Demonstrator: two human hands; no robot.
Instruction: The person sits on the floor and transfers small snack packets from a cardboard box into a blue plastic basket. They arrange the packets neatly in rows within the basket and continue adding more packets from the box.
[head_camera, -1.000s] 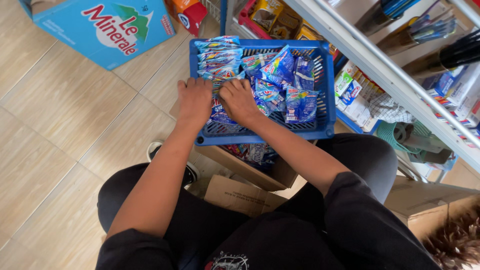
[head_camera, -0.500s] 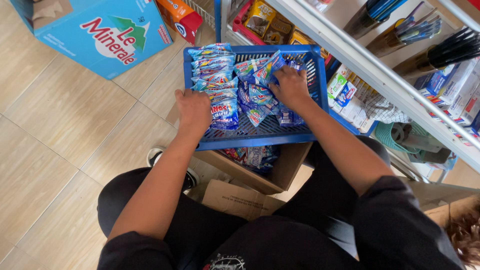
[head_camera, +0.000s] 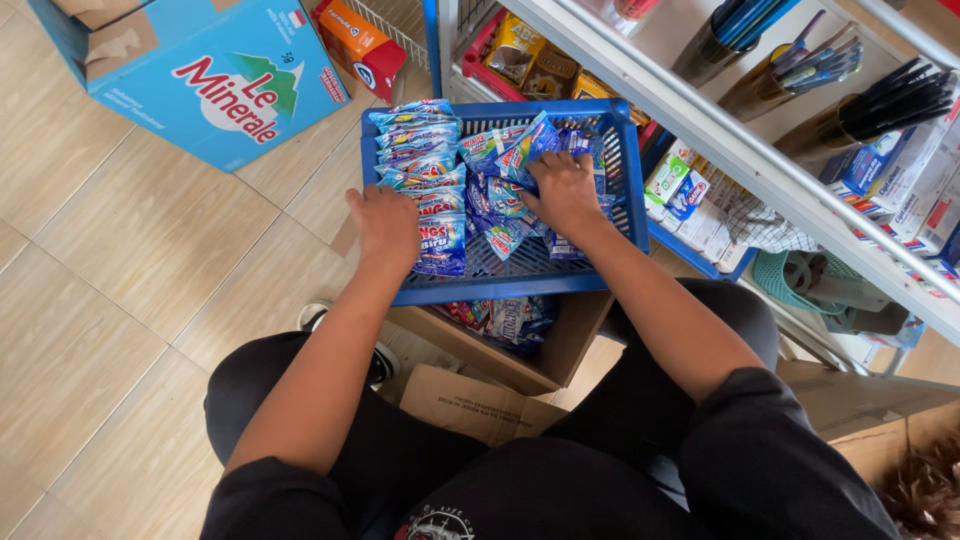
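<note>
Both hands in the blue basket (head_camera: 628, 190), sorting sachets.

L hand (head_camera: 387, 228) lay palm-down on the stacked row of sachets (head_camera: 425, 170) along the basket's left side, fingers flat, pressing rather than gripping, thumb over the left rim. R hand (head_camera: 564, 190) sat in the loose pile of sachets (head_camera: 505, 195) mid-basket, fingers curled down into the packets; whether it actually pinched one, can't tell. Basket rested on an open carton (head_camera: 520, 355) w/ more sachets inside, just in front of the person's knees. Blue box (head_camera: 205, 75) stood on the tile floor to the upper left, orange pack (head_camera: 358, 45) beside it. White shelf (head_camera: 740, 140) ran diagonally at right, w/ pens (head_camera: 800, 65) above and small boxes (head_camera: 685, 195) below, near the basket's right edge.
</note>
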